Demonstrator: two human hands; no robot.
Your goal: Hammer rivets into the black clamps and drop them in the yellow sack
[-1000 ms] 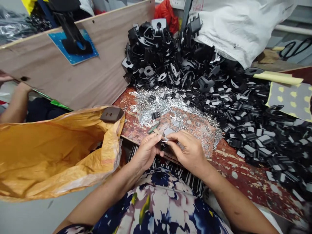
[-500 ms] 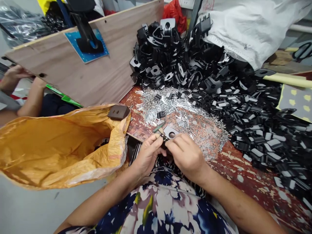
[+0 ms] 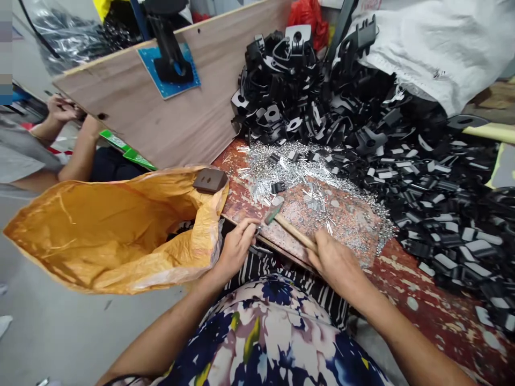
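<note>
My right hand [image 3: 337, 264] is closed around the wooden handle of a small hammer [image 3: 293, 231]. The hammer's greenish head lies over the near left part of the speckled stone slab [image 3: 354, 228]. Just left of the hammer head, my left hand [image 3: 238, 244] pinches a black plastic clip [image 3: 260, 250] at the table's front edge. Fingers and the edge hide most of that clip. Loose metal pins [image 3: 263, 185] are heaped on the table behind the slab, and a small black piece [image 3: 277, 187] lies among them.
Black plastic parts [image 3: 281, 80] are piled at the back, with smaller ones [image 3: 442, 198] to the right. An orange sack [image 3: 100, 230] gapes at left, a brown block [image 3: 210, 180] on its rim. Behind stands a wooden board [image 3: 217, 75]; another person's hands [image 3: 62, 107] show beyond it.
My right hand has moved from the black part to the hammer handle. My left hand has lowered the part toward the table edge, and the flat grey plate no longer shows on the slab.
</note>
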